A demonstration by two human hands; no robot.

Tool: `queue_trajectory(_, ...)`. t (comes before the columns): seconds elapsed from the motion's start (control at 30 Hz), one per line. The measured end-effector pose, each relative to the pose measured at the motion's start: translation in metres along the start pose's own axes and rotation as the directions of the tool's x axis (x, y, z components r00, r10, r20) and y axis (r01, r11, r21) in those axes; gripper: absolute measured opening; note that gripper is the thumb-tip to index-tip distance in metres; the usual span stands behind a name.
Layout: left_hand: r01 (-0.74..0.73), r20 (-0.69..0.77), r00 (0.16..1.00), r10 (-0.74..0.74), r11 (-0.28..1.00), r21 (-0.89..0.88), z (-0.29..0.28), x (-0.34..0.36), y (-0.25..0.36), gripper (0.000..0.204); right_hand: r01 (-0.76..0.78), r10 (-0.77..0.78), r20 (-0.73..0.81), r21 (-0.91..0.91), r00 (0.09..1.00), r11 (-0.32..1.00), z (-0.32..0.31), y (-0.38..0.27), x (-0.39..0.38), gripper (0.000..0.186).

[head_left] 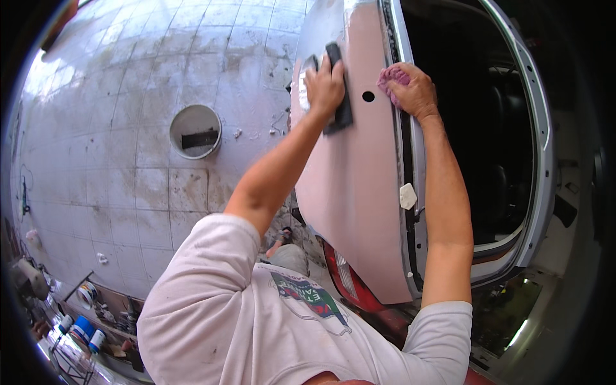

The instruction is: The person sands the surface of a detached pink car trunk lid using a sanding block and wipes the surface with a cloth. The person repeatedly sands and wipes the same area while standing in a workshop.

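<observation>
My left hand (325, 86) grips a long dark sanding block (342, 113) lying against the pale pink primed car panel (356, 186). My right hand (417, 93) is closed around a crumpled purple cloth (393, 79) at the window edge, just right of a round dark hole (368, 97) in the panel. A dark channel runs along that edge, with a small off-white piece (407, 196) on it lower down. The red tail light (346, 276) shows below the panel.
A bucket (212, 112) with a dark object inside stands on the dirty tiled floor (109, 192) at the left. Cans and tools (82, 328) crowd the lower left. The open, dark car interior (487, 128) is at the right, bordered by the metal frame (539, 115).
</observation>
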State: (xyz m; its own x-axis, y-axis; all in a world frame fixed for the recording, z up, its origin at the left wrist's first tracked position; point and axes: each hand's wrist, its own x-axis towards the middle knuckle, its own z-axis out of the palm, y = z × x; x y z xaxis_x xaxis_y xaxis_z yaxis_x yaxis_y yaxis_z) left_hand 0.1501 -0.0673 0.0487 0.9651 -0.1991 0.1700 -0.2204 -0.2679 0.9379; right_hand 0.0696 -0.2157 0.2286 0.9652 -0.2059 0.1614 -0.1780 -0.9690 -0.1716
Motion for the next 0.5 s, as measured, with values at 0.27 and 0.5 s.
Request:
queue_trajectory(0.27,0.079,0.129,0.989,-0.078,0.997,-0.005,-0.019,-0.192,0.006,0.064,-0.050,0.050,-0.017,-0.019,0.999,0.999,0.001,0.014,-0.016,0.029)
queue_trajectory(0.5,-0.073,0.051,0.996,0.067,0.991,0.109,0.002,0.012,-0.004,0.036,0.006,-0.006,-0.041,-0.017,0.999,1.000,0.000,-0.005,-0.004,0.029)
